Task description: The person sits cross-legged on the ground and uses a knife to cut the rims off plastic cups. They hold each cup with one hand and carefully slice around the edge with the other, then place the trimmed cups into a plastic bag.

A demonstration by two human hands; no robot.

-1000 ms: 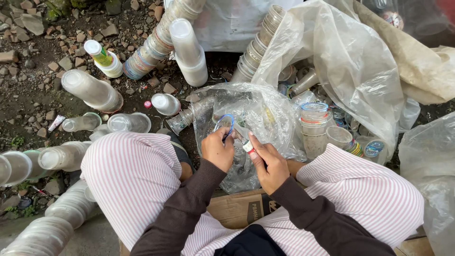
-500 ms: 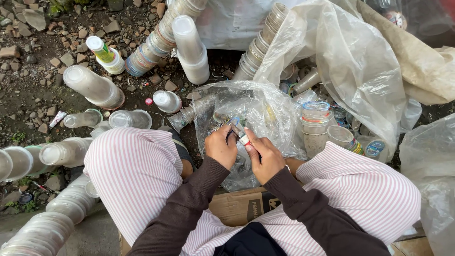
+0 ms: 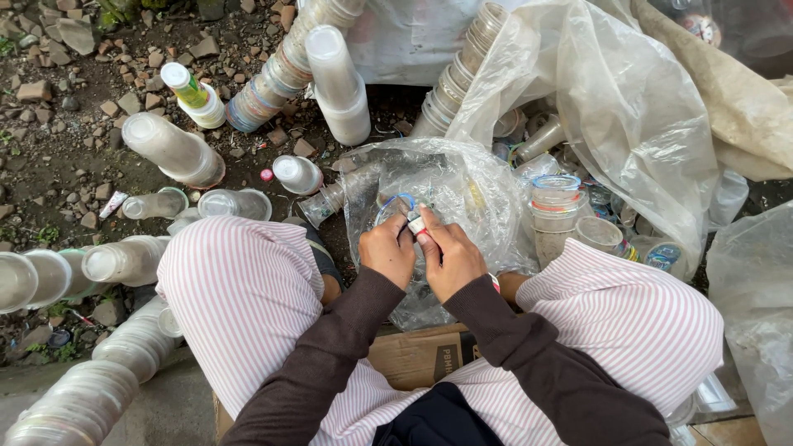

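Between the 2 knees, over a crumpled clear plastic bag (image 3: 462,190), both hands meet on a small clear plastic cup (image 3: 396,208) with a blue rim. The left hand (image 3: 388,250) curls its fingers round the cup's near side and steadies it. The right hand (image 3: 448,254) pinches a small white-and-red scrap (image 3: 418,224), perhaps a label or seal, at the cup's edge, thumb and forefinger pressed together on it. Compared with 1 second ago, the hands have closed in on each other: then they stood a little apart with the scrap held off to the right, and now the knuckles nearly touch and the scrap sits right against the rim. I judge that the picking or peeling at this cup is mid-way, not finished, since the scrap is not yet free of the fingers.

Just right of the bag stands a short stack of cups (image 3: 555,206), and beyond it a large translucent sack (image 3: 644,107) holds more. Left of the hands, long nested stacks of clear cups (image 3: 169,149) lie on stony ground, with a small bottle (image 3: 192,92) capped in white near the top. A flattened cardboard box (image 3: 417,355) lies under the striped trousers (image 3: 239,289).
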